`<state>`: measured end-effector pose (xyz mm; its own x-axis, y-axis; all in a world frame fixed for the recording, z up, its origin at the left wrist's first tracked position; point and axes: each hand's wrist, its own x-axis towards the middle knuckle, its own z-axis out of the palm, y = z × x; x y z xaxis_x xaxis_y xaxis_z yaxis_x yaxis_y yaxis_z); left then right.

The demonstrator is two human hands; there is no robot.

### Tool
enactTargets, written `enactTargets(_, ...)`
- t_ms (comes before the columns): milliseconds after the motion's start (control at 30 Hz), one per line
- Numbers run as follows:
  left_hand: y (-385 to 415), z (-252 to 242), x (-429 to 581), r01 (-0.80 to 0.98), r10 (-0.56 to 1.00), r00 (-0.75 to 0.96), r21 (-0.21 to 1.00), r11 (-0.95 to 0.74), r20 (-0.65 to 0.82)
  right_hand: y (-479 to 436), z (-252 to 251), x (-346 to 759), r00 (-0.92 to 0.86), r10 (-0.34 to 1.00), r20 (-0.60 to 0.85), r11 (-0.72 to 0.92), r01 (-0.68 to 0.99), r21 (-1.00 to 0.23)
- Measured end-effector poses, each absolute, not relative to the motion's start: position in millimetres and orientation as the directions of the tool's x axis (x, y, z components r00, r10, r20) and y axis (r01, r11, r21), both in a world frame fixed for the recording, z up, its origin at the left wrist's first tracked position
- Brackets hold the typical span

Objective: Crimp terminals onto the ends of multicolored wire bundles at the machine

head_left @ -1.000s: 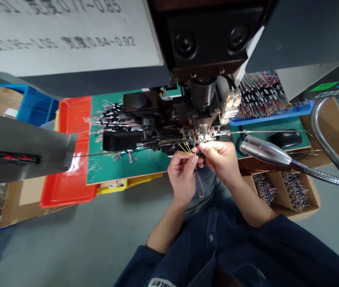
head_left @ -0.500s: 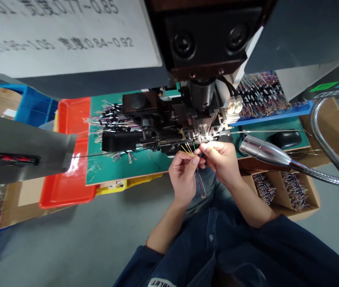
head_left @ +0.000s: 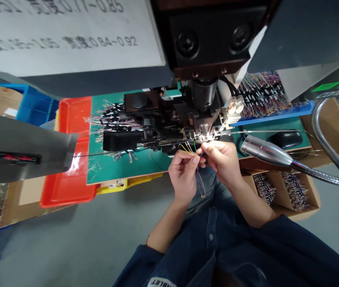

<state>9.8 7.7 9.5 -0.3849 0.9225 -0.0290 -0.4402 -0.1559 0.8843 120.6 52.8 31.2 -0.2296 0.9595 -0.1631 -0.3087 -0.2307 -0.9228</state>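
- Thin coloured wires (head_left: pixel 190 148) form a small bunch, with yellow and green ends fanning up towards the metal tooling of a wire crimping press (head_left: pixel 169 119) and darker tails hanging below the hands.
- The left hand (head_left: pixel 183 175) is closed, with thumb and fingers pinching the bunch a little below its ends.
- The right hand (head_left: pixel 221 161) is curled, its thumb and forefinger just beside the wire ends and close under the tooling; whether it grips a wire or only steadies it, I cannot tell.
- A short, steady pinch near the ends looks like the best hold, as it stops them splaying and keeps each one easy to line up.
- Fingertips are best kept just clear of the tooling, with the hanging tails left free so they do not drag on the ends.
- A gooseneck lamp (head_left: pixel 263 150) points at the work from the right, over a green work mat (head_left: pixel 127 167).
- Bundled wires lie in a blue tray (head_left: pixel 271 110) behind the press, and more fill a compartmented cardboard box (head_left: pixel 280 191) at lower right.
- A red tray (head_left: pixel 67 191) sits at left.
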Motion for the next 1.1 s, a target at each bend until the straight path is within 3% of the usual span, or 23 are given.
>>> enactTargets(467,8.0,8.9,9.6,-0.454,0.921,-0.389,0.874,-0.172,-0.021,53.0,31.6,119.7,-0.217,0.959,-0.181,-0.241,-0.298,-0.924)
enactTargets(733,5.3,5.1,7.1,-0.418,0.944,-0.330,0.897,-0.142,-0.004,53.8,43.6,126.1,-0.286,0.951,-0.117,-0.161,-0.134,-0.978)
enactTargets(1100,8.1,5.1,10.5,-0.423,0.924,-0.382,0.892,-0.162,-0.013,53.0,30.9,122.8,-0.254,0.950,-0.179,-0.238,-0.227,-0.944)
